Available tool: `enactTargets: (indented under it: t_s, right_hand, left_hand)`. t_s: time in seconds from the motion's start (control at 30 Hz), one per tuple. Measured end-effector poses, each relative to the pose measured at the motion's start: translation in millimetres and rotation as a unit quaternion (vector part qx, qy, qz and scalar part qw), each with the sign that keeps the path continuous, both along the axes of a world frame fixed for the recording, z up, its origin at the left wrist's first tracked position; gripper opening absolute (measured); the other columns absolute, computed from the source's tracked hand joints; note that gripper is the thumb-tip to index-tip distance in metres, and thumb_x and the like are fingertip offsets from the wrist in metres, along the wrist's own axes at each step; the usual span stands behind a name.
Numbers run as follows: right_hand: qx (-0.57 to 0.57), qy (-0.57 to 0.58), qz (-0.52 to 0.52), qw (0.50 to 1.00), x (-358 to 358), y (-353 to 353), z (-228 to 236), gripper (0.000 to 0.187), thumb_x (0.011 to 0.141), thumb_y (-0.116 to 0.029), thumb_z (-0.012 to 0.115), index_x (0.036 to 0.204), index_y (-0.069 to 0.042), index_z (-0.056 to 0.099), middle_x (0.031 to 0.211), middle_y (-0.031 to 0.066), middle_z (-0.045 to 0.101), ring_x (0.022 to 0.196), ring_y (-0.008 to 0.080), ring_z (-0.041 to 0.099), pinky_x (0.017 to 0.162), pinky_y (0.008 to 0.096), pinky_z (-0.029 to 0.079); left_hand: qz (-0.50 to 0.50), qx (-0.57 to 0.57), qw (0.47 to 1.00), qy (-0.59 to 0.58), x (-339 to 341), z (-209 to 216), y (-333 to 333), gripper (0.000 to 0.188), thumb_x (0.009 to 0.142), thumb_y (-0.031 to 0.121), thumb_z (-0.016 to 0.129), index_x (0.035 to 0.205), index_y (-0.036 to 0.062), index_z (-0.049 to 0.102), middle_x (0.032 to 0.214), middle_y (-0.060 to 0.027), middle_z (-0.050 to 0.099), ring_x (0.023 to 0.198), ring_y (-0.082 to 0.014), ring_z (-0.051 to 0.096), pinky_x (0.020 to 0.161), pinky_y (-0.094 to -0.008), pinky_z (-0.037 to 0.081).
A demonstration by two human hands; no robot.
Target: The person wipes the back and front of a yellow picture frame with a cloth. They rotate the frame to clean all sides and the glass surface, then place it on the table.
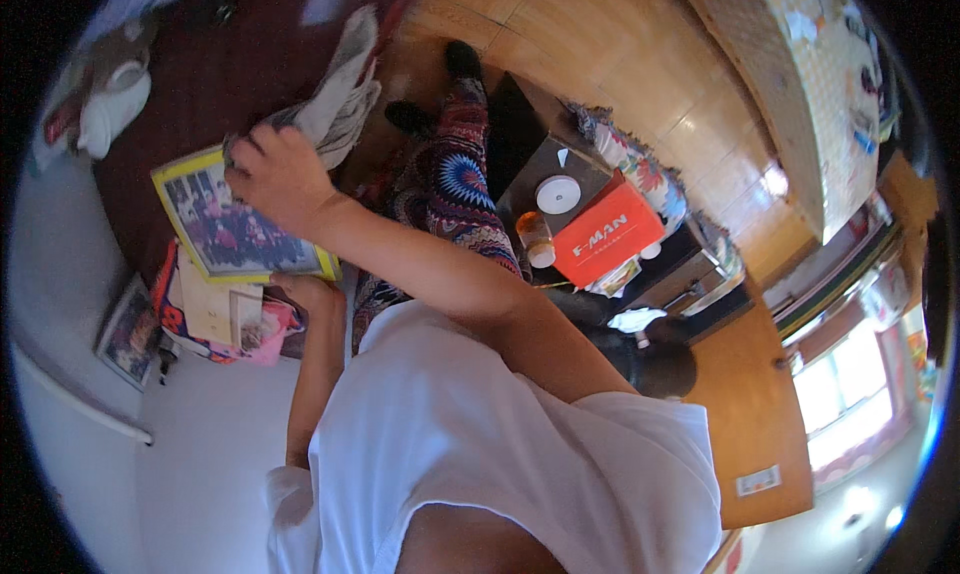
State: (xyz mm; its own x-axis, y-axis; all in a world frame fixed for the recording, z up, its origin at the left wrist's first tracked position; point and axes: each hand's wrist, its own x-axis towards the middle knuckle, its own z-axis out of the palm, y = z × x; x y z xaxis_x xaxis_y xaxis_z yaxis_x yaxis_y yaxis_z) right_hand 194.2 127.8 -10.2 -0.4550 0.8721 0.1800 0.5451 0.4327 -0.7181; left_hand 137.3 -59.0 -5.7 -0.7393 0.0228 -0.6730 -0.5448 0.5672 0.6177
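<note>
A yellow-edged picture frame (216, 210) with a group photo is tilted at the left. My left hand (306, 292) holds its lower edge near the corner, the fingers partly hidden behind it. Over the frame's upper right part lies my right hand (278, 172), its fingers curled. Something dark shows at those fingertips, too unclear to name. Just beyond the right hand a crumpled grey cloth (345, 109) lies at the edge of a dark red surface (240, 64); whether the hand touches it I cannot tell.
Under the frame lie a pale board (205, 304) and pink fabric (272, 342). Another framed picture (130, 334) leans at the wall. To the right, a dark cabinet (520, 174) bears a red box (610, 236), a round white lid (558, 194) and a glass cup (537, 242).
</note>
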Motion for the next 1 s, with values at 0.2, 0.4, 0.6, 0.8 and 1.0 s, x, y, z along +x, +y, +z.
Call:
enactTargets:
  t_s: [0.2,0.4,0.6,0.8,1.0]
  right_hand:
    - [0.008,-0.039,0.004,0.999,3,19,2,0.02,0.083,-0.022,0.062,0.095,-0.02,0.078,0.108,0.0013,0.062,0.107,0.0226,0.052,0.088,0.0364,0.04]
    - [-0.032,-0.098,0.092,0.99,0,70,-10,0.024,0.087,-0.022,0.061,0.104,-0.025,0.077,0.111,0.0017,0.064,0.116,0.0245,0.053,0.094,0.0406,0.042]
    - [0.023,-0.055,0.191,0.98,48,41,-8,0.026,0.082,-0.022,0.063,0.104,-0.029,0.074,0.116,-0.001,0.063,0.113,0.025,0.057,0.093,0.0399,0.048]
    - [-0.048,-0.089,0.249,0.963,41,60,-10,0.044,0.074,-0.008,0.074,0.112,-0.03,0.073,0.123,0.001,0.06,0.116,0.0282,0.056,0.096,0.0461,0.049]
    - [-0.007,-0.078,0.253,0.964,-51,90,-9,0.05,0.075,-0.007,0.075,0.12,-0.028,0.07,0.121,0.0044,0.061,0.116,0.0307,0.056,0.095,0.0435,0.049]
  left_hand:
    - [-0.018,-0.001,0.999,-0.042,-24,-13,-21,0.075,0.105,0.065,0.019,0.157,0.0118,0.031,0.157,-0.0088,0.042,0.141,-0.0304,0.043,0.117,-0.0467,0.034]
    - [-0.03,-0.029,0.999,0.005,-25,-17,-11,0.076,0.105,0.064,0.019,0.156,0.0098,0.032,0.158,-0.0076,0.041,0.14,-0.0307,0.043,0.12,-0.0464,0.031]
    - [-0.056,-0.015,0.992,0.115,-19,-24,-24,0.059,0.108,0.043,0.026,0.139,-0.0026,0.049,0.14,-0.0212,0.054,0.124,-0.0372,0.054,0.107,-0.0464,0.042]
    - [-0.248,-0.181,0.874,0.376,-23,-43,-43,0.046,0.11,0.027,0.032,0.108,-0.0106,0.058,0.104,-0.0328,0.061,0.097,-0.0481,0.056,0.09,-0.0509,0.043]
    - [-0.13,-0.187,0.939,0.258,-12,-23,-14,0.056,0.11,0.036,0.031,0.122,-0.0139,0.053,0.12,-0.0407,0.057,0.109,-0.055,0.055,0.095,-0.0542,0.042]
